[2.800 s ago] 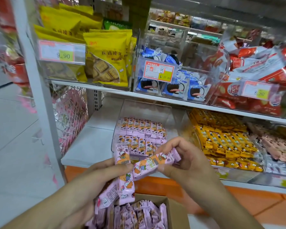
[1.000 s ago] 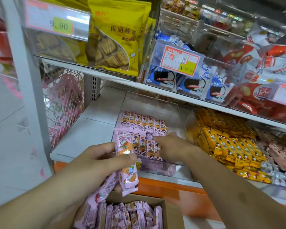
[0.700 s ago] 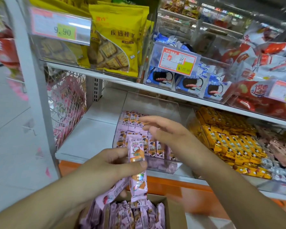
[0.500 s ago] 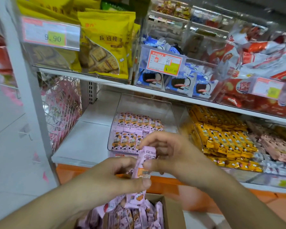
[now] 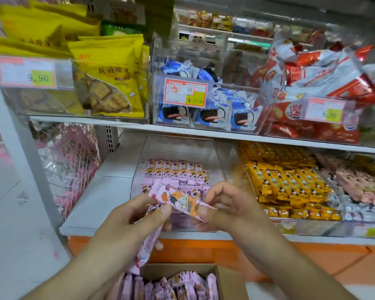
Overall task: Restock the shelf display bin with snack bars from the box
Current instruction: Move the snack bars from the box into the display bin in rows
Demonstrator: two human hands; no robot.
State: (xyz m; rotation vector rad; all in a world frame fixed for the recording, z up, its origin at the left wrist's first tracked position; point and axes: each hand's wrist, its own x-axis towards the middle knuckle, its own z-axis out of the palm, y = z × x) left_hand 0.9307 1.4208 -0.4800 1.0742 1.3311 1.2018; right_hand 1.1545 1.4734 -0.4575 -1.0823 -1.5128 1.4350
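Nearest, at the bottom edge, the open cardboard box [image 5: 225, 276] holds pink bars [image 5: 182, 286] standing on end in a packed row. Above it the left hand [image 5: 126, 224] grips a bunch of spare bars [image 5: 148, 245] that hang down toward the box, its thumb and forefinger also pinching the left part of a single bar [image 5: 178, 201]. The right hand [image 5: 227, 208] pinches the right end of that same bar between thumb and fingers, so the bar lies slanted between both hands, just in front of the bin. Behind the hands, on the white lower shelf [image 5: 95, 204], stands the clear bin [image 5: 180, 146], with rows of pink bars lying flat across its floor and its back part bare. Right of it a second clear bin holds yellow bars [image 5: 290, 182], and pale pink packs [image 5: 364, 182] lie further right. On the upper shelf sit yellow bags [image 5: 108, 79] behind a 9.90 tag [image 5: 28, 72], blue packs [image 5: 204, 115] behind an orange-edged tag [image 5: 185, 93], and red packs [image 5: 307, 83] at right. At left a wire basket [image 5: 67, 161] hangs beside the shelf upright.
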